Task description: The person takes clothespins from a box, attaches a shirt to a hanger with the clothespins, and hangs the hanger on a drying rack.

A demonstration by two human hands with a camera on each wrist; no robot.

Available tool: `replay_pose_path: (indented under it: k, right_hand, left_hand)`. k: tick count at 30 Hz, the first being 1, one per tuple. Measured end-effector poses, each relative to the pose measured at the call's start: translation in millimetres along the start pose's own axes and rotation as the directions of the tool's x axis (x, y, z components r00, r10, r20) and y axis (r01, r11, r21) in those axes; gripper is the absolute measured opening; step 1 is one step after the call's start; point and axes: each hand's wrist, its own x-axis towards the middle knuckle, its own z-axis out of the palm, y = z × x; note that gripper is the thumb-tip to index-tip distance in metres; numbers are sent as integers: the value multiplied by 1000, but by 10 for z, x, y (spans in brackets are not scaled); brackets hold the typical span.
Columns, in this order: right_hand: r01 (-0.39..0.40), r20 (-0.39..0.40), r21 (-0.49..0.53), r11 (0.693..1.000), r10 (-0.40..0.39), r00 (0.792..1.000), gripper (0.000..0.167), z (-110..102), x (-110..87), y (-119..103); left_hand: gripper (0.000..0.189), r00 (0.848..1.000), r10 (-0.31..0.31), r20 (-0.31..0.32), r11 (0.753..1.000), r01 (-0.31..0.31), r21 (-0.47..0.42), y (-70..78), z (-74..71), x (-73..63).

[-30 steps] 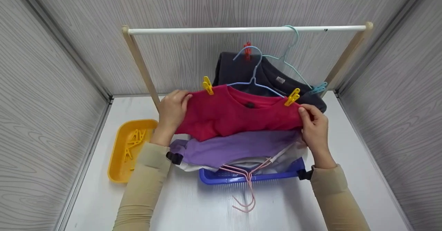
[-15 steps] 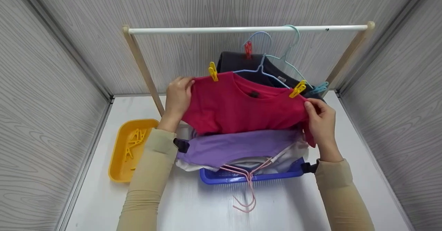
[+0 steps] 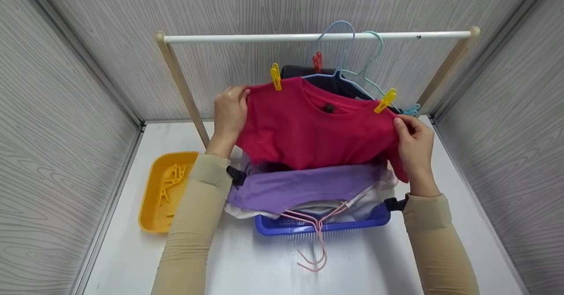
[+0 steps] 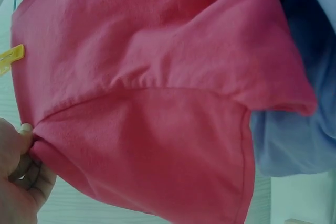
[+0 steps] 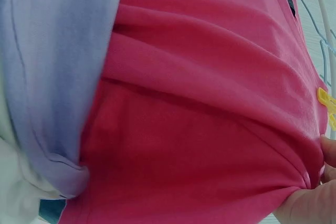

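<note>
A red T-shirt (image 3: 308,127) is stretched between both hands in front of the rack. My left hand (image 3: 231,112) pinches its left shoulder and my right hand (image 3: 416,145) pinches the right shoulder. Inside the shirt sits a light blue hanger (image 3: 328,75), its hook up at the height of the white rail (image 3: 246,38); whether it rests on the rail I cannot tell. One yellow clothespin (image 3: 276,77) clips the left shoulder, and another yellow clothespin (image 3: 385,100) clips the right. In the left wrist view, thumb and fingers gather the sleeve seam.
A dark garment (image 3: 304,71) with a red clothespin (image 3: 317,62) hangs behind on a green hanger (image 3: 372,57). Below, a purple garment (image 3: 299,187) and pink hangers (image 3: 318,229) lie over a blue basket (image 3: 286,229). A yellow tray (image 3: 147,207) with several clothespins stands at left.
Both hands have lifted the red T-shirt up and slightly right. The light blue hanger's hook has risen from below the rail to overlap it.
</note>
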Motion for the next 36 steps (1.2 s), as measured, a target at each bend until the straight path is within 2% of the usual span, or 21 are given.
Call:
replay_pose_path:
  k: [5,8,12,15,20,26,32,36]
  right_hand:
    - [17,-37,28,999,-16,999,27,-10,122,162]
    - [38,-50,35,999,-36,998,27,-8,157,248]
    - [41,-38,32,999,-40,998,27,9,148,294]
    - [30,-9,1,1000,-30,1000,29,24,137,319]
    - [44,32,-113,993,-41,999,30,25,151,367]
    - [159,26,-305,939,-158,987,24,21,187,404]
    - [175,25,-405,898,-181,983,26,21,213,423]
    - [179,18,-416,891,-189,982,24,-4,215,436]
  left_hand:
    - [20,999,-7,-35,1000,7,-2,81,-6,84]
    - [19,999,-21,-33,1000,21,3,100,4,103]
    - [18,997,-71,25,997,70,23,77,28,83]
    - [18,988,-122,94,992,118,51,38,44,55]
    - [24,956,-184,229,982,167,89,-20,56,17]
    - [39,907,-158,391,987,135,86,-70,66,-36]
    - [43,876,-132,465,991,102,90,-94,55,-107]
    - [43,856,-127,502,991,95,89,-83,16,-173]
